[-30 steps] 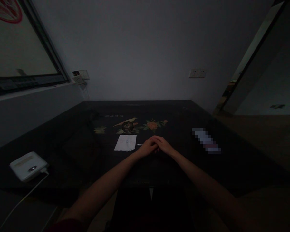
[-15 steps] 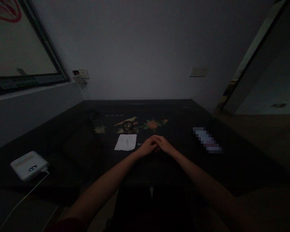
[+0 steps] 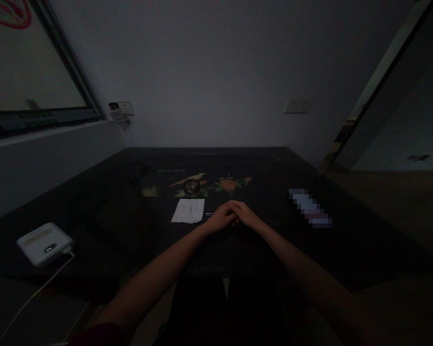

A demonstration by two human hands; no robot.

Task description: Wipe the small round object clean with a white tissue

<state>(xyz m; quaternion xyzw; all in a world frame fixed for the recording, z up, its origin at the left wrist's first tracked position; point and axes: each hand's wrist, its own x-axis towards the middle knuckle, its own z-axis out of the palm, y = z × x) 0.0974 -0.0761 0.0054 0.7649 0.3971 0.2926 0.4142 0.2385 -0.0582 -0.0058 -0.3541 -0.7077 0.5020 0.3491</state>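
Note:
My left hand (image 3: 219, 218) and my right hand (image 3: 247, 216) rest together on the dark table, fingers folded over each other. Both are closed, and no object shows between them, though part of the fingers is hidden in shadow. Just left of my left hand lies a creased white sheet of paper (image 3: 188, 210) with faint marks on it. Behind the paper sits a small round glass-like object (image 3: 192, 187), too dim to name exactly.
A white box-shaped device (image 3: 43, 242) with a cable (image 3: 39, 290) stands at the table's left. To the right lies a blurred-out flat object (image 3: 310, 209). The dark tabletop (image 3: 104, 192) carries a bird-and-flower print (image 3: 228, 184) and meets the wall (image 3: 209, 86).
The view has tilted very slightly. My hands stay folded in the same place, and the objects on the table have not moved.

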